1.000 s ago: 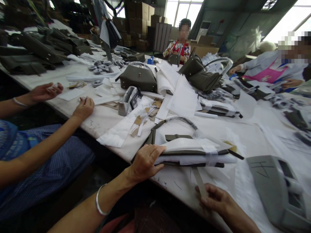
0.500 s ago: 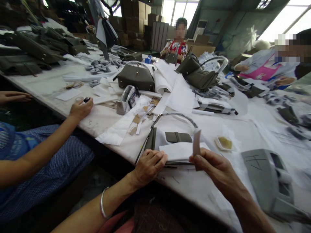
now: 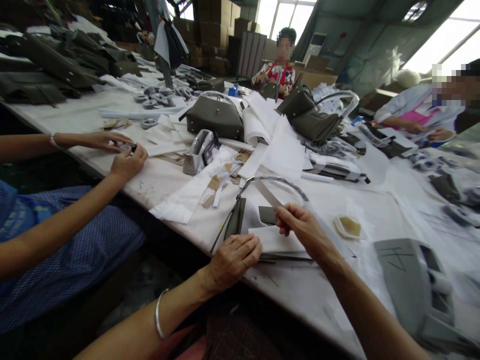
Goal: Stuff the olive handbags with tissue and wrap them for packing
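My left hand (image 3: pixel 232 260) lies with its fingers spread on the near corner of a flat olive handbag (image 3: pixel 236 220) partly wrapped in white paper (image 3: pixel 275 240). My right hand (image 3: pixel 303 230) hovers over the bag's middle, pinching a narrow grey strip (image 3: pixel 267 194) that points up and to the left toward the bag's curved wrapped handle (image 3: pixel 279 181). A small dark olive flap (image 3: pixel 267 215) shows just left of my right fingers.
A co-worker's two hands (image 3: pixel 123 152) work on a small item at the left table edge. Grey tape dispensers stand at centre (image 3: pixel 198 152) and at the right (image 3: pixel 416 285). A small dish of yellow paste (image 3: pixel 349 226), finished olive bags (image 3: pixel 215 117), paper sheets and two seated people fill the far side.
My right hand has brought the strip from the table's near edge up and left over the bag. The co-worker's farther hand has returned to join the nearer one.
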`<state>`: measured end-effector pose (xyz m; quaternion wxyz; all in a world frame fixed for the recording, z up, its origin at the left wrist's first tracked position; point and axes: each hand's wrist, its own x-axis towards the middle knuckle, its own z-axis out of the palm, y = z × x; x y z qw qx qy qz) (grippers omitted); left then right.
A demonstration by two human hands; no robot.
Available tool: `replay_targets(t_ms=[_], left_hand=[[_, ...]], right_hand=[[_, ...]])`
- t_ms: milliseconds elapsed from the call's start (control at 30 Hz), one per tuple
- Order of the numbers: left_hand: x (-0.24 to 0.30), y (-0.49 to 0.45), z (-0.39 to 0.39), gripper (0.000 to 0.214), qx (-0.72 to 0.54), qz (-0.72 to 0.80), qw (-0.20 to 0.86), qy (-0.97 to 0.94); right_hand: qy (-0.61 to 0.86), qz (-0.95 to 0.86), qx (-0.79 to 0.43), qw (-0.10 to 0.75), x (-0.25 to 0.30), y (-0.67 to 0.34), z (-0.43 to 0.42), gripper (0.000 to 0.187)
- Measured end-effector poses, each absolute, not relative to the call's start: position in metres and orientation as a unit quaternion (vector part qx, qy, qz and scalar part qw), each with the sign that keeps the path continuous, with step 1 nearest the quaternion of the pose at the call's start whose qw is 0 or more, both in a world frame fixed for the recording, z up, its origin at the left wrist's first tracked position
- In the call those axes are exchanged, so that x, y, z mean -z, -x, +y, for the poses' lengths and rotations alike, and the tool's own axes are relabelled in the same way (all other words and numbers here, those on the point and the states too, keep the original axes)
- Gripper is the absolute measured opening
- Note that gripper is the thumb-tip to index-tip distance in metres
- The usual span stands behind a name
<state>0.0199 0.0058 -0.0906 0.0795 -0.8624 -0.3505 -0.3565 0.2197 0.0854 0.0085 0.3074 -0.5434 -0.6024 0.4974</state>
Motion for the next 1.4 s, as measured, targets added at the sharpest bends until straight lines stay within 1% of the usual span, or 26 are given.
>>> replay_targets(t_ms=[67,100,133,200,267,333,433,500,567,700,833,900,967,1033,1067,1167,1233,1300,1400], left_hand=[[0.091,-0.020,0.006,0.029,0.357,-0.349,0.074,0.863],[0.092,-0.020,0.006,0.030,0.357,-0.349,0.071,0.864],[0.093,-0.020,0.006,0.030,0.356,-0.349,0.068,0.864],[0.096,-0.020,0.006,0.029,0.354,-0.354,0.065,0.863],[0.099,-0.021,0.006,0.026,0.352,-0.360,0.066,0.862],[0.101,-0.021,0.007,0.025,0.347,-0.363,0.067,0.862],[0.100,-0.020,0.008,0.029,0.347,-0.358,0.072,0.864],[0.098,-0.020,0.008,0.030,0.351,-0.356,0.077,0.863],[0.096,-0.019,0.008,0.030,0.354,-0.354,0.077,0.862],[0.093,-0.019,0.007,0.030,0.359,-0.351,0.070,0.862],[0.090,-0.020,0.009,0.030,0.375,-0.344,0.073,0.858],[0.088,-0.017,0.011,0.031,0.385,-0.338,0.080,0.855],[0.087,-0.010,0.015,0.033,0.388,-0.332,0.084,0.856],[0.087,0.000,0.020,0.035,0.389,-0.331,0.085,0.856],[0.087,0.005,0.023,0.036,0.386,-0.334,0.086,0.856],[0.088,0.020,0.031,0.037,0.377,-0.342,0.094,0.856],[0.089,0.025,0.034,0.036,0.372,-0.340,0.101,0.858],[0.092,0.027,0.035,0.036,0.368,-0.337,0.105,0.860],[0.096,0.026,0.034,0.036,0.359,-0.340,0.108,0.863]], right_hand=[[0.517,-0.575,-0.528,0.350,-0.016,-0.209,0.092,0.043],[0.501,-0.580,-0.537,0.353,-0.015,-0.201,0.095,0.043],[0.485,-0.594,-0.542,0.343,-0.009,-0.192,0.096,0.042],[0.456,-0.652,-0.532,0.291,0.010,-0.175,0.097,0.036],[0.439,-0.715,-0.488,0.241,0.031,-0.162,0.096,0.027],[0.433,-0.740,-0.464,0.221,0.045,-0.157,0.096,0.022],[0.433,-0.690,-0.535,0.223,0.044,-0.162,0.098,0.025],[0.444,-0.634,-0.583,0.247,0.031,-0.172,0.099,0.032],[0.472,-0.591,-0.583,0.297,0.014,-0.189,0.101,0.039],[0.560,-0.546,-0.489,0.387,-0.013,-0.246,0.108,0.043],[0.642,-0.459,-0.385,0.478,-0.017,-0.318,0.117,0.049],[0.671,-0.417,-0.347,0.505,-0.011,-0.348,0.116,0.047],[0.698,-0.398,-0.318,0.504,0.000,-0.370,0.108,0.044],[0.727,-0.410,-0.305,0.458,0.012,-0.386,0.095,0.040],[0.741,-0.430,-0.310,0.412,0.018,-0.392,0.087,0.039],[0.757,-0.512,-0.336,0.229,0.027,-0.407,0.066,0.043],[0.763,-0.544,-0.312,0.156,0.027,-0.418,0.060,0.046],[0.787,-0.558,-0.227,0.134,0.023,-0.426,0.063,0.045],[0.790,-0.605,-0.044,0.094,0.022,-0.432,0.079,0.042]])
